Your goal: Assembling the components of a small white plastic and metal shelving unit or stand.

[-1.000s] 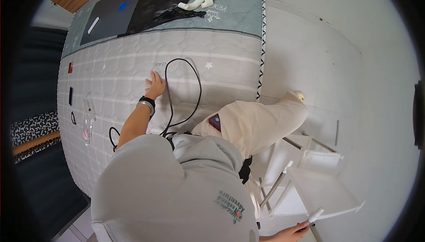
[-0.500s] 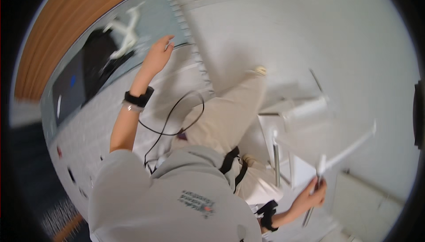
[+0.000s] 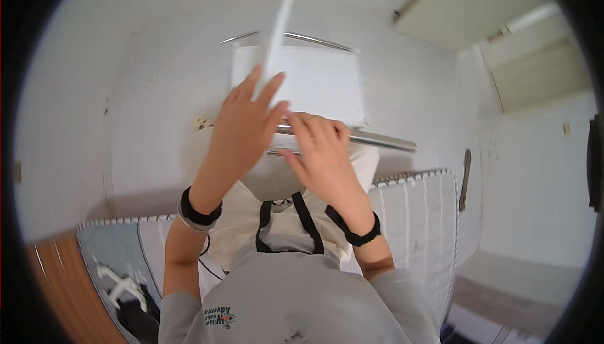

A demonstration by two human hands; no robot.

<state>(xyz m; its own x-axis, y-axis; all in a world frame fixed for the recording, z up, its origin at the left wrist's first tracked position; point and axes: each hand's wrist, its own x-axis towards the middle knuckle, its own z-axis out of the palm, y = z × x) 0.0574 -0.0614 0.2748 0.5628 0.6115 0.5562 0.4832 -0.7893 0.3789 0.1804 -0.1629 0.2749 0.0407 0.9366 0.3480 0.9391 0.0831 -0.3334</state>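
Observation:
My right hand [image 3: 319,149] is closed around a shiny metal tube [image 3: 384,141] that sticks out to the right of it. My left hand [image 3: 242,124] is beside it, fingers spread, at the lower end of a white bar [image 3: 283,20] that rises to the top of the view. Its thumb is close to the tube's left end, and whether it touches cannot be told. How bar and tube join is hidden behind the hands. Beyond them stands a white flat panel [image 3: 321,79] with a metal rail [image 3: 321,42] along its far edge.
I sit on the edge of a bed with a striped grey cover [image 3: 415,218]. White hangers [image 3: 123,287] and a black item lie on it at lower left, by a brown wooden board [image 3: 63,287]. A pale cabinet [image 3: 465,10] stands at the far right.
My view has swung round to the right, bringing the white panel to the middle. My left hand has come from over the bed to the bar, near my right hand, which still holds the tube.

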